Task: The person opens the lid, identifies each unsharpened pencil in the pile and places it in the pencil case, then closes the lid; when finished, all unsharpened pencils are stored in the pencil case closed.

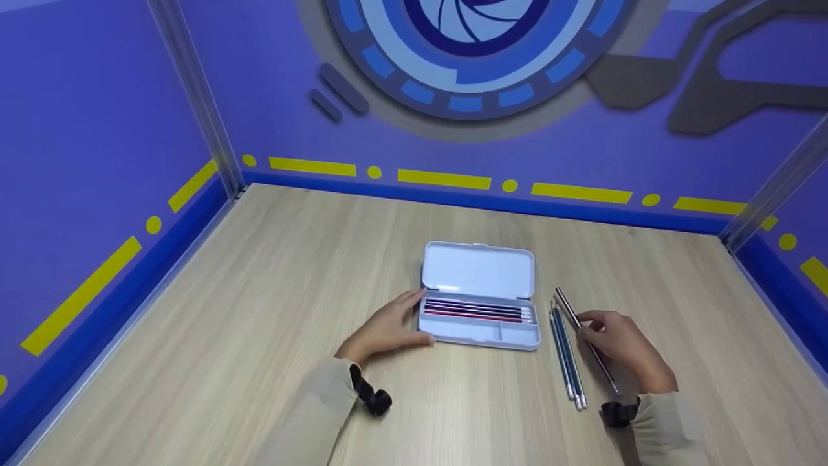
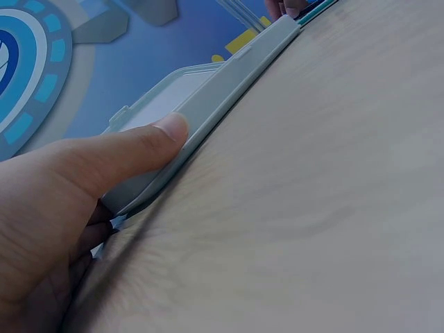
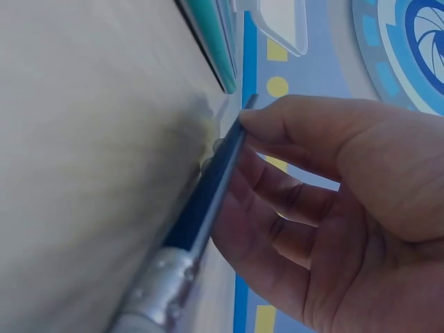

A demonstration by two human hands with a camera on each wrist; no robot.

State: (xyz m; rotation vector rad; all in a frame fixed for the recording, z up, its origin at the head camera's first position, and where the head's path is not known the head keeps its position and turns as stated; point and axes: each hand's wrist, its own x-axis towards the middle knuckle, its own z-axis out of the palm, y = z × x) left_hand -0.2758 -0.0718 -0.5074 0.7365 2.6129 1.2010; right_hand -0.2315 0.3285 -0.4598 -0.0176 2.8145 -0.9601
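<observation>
A pale pencil case [image 1: 462,330] lies with its lid [image 1: 479,268] raised. Several red and dark striped pencils [image 1: 475,310] fill its back compartment, white eraser ends to the right. My left hand [image 1: 388,327] grips the case's left end; in the left wrist view the thumb [image 2: 163,135] presses its front wall. To the right of the case, my right hand [image 1: 621,340] pinches a dark pencil [image 1: 570,310] between thumb and fingers. Its metal eraser band [image 3: 163,284] shows close up in the right wrist view. Green pencils [image 1: 564,353] lie just left of the pinched one.
The case's front compartment is split by a small divider [image 1: 501,332]. A wooden tabletop [image 1: 291,272] spreads around everything. Blue printed walls [image 1: 278,123] with yellow markings border it at the back and on both sides.
</observation>
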